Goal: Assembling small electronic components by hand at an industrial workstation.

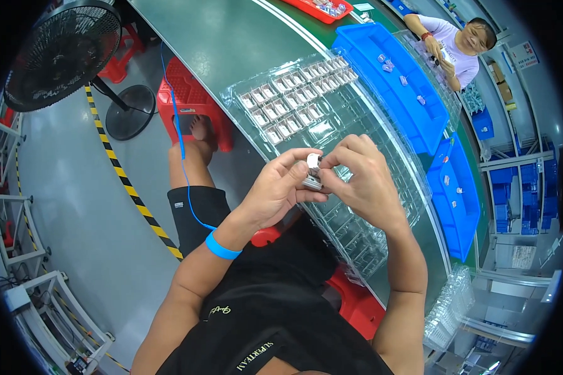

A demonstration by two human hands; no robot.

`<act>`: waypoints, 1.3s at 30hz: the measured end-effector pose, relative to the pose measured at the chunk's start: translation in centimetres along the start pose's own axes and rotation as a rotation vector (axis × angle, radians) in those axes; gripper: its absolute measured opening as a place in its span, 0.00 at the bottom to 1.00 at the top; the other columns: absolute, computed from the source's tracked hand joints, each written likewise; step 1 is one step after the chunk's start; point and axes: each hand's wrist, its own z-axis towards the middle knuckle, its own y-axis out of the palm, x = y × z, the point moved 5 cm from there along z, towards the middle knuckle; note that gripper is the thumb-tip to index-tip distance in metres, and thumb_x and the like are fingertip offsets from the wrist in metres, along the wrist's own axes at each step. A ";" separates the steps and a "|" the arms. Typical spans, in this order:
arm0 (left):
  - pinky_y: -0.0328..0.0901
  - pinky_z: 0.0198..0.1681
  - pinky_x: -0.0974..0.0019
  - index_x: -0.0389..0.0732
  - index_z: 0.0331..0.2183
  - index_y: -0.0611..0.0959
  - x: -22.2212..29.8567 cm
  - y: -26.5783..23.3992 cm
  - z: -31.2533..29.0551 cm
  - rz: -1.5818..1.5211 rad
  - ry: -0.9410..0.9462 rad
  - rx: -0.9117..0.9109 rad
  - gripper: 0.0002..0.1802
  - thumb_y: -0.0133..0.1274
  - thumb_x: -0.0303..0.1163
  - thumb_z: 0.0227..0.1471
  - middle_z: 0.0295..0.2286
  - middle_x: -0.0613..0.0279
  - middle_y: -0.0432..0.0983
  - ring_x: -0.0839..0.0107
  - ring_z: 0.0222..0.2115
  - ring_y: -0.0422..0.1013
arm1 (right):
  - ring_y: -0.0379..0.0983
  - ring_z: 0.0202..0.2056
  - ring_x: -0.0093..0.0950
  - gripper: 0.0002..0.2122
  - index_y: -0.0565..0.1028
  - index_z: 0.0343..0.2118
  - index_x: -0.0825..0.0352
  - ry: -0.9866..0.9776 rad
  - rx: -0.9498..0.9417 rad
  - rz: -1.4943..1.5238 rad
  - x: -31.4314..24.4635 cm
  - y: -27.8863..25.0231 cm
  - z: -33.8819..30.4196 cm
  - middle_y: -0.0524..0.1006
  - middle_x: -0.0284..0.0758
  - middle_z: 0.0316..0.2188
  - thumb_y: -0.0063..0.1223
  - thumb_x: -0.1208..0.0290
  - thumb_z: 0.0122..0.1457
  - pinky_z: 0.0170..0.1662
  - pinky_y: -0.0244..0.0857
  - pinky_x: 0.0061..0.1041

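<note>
A small white and grey part (313, 164) sits between my two hands, above the near edge of the green table. My left hand (286, 187) grips it from the left, thumb on top and fingers underneath. From the other side my right hand (360, 177) pinches it between thumb and fingertips. The fingers cover much of the part, so its exact kind is unclear. Just beyond my hands lies a clear plastic tray (322, 130) with many small compartments. Rows of small white and brown parts (284, 103) fill its far-left portion. A blue wrist strap (221, 247) circles my left wrist.
Blue bins (399, 94) with a few small parts stand along the table's far side, near a red tray (331, 7). Across the table a person (460, 47) handles something. Left are a red stool (187, 94), a black fan (62, 53) and a blue cord (180, 134).
</note>
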 end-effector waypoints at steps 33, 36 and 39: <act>0.63 0.32 0.78 0.44 0.52 0.64 -2.1 -0.2 -1.0 0.269 0.177 0.118 0.17 0.41 0.40 0.68 0.39 0.62 0.72 0.84 0.30 0.63 | 0.69 0.29 0.30 0.06 0.82 0.32 0.66 0.053 0.128 0.140 1.1 0.2 -0.9 0.78 0.34 0.26 0.60 0.75 0.51 0.35 0.61 0.29; 0.61 0.32 0.76 0.44 0.53 0.64 -1.8 0.1 -1.2 0.383 0.181 0.103 0.19 0.42 0.43 0.67 0.40 0.65 0.71 0.81 0.30 0.66 | 0.70 0.29 0.31 0.04 0.82 0.30 0.66 0.090 0.110 0.120 1.4 0.3 -0.7 0.78 0.35 0.26 0.60 0.75 0.51 0.34 0.61 0.29; 0.62 0.32 0.77 0.43 0.53 0.65 -1.5 0.7 -1.2 0.427 0.199 0.080 0.19 0.42 0.43 0.67 0.39 0.65 0.71 0.83 0.30 0.66 | 0.71 0.29 0.31 0.04 0.81 0.28 0.67 0.099 0.069 0.101 1.1 0.1 -0.2 0.78 0.35 0.26 0.60 0.74 0.51 0.34 0.62 0.30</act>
